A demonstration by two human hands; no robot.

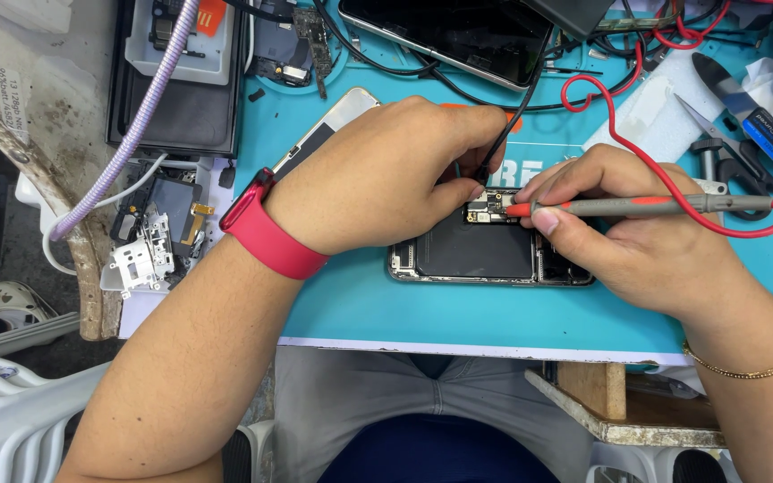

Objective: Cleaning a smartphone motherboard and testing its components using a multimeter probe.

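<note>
An opened phone (485, 255) with its black battery and circuit board showing lies on a turquoise work mat (360, 309). My left hand (378, 174), with a red band on the wrist, pinches a black test probe (494, 152) and sets its tip on the phone's board. My right hand (628, 241) holds a grey and red test probe (646, 206) like a pen. The red tip touches the board right beside the black probe's tip. A red lead (610, 107) runs from that probe up across the mat.
Another phone (458, 36) lies screen-up at the top. Black trays with phone parts (181, 80) sit top left, loose metal parts (149, 246) at the left edge. Scissors and tweezers (726, 134) lie at the right. A purple braided cable (136, 125) crosses the left side.
</note>
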